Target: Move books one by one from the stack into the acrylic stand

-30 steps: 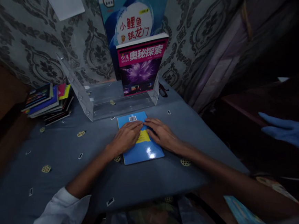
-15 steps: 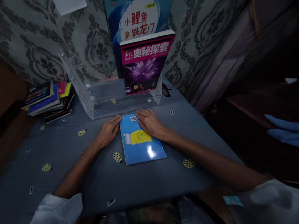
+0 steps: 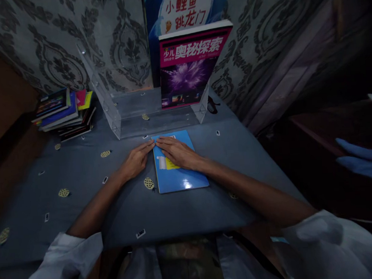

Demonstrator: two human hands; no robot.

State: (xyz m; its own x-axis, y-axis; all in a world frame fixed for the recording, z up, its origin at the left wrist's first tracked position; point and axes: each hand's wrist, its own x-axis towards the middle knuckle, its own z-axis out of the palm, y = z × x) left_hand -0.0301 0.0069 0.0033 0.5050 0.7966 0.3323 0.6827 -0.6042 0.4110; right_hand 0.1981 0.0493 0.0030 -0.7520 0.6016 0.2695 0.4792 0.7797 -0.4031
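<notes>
A blue book lies flat on the cloth-covered table, a yellow and grey printed patch partly showing on its cover. My right hand rests flat across its upper part, fingers stretched out toward the top left corner and covering some of the print. At that same corner, the fingertips of my left hand touch the book's left edge, the rest of the hand lying on the cloth. Both hands have straight fingers with nothing gripped. Behind the book stands a clear acrylic rack holding an upright purple and black book.
A stack of books sits at the back left. A large blue book stands against the patterned wall behind the rack. Dark glasses lie by the rack's right end. A blue-gloved hand shows beyond the table's right edge.
My right hand has slid left across the cover to the top left corner, nearer my left hand. The whole view has shifted slightly.
</notes>
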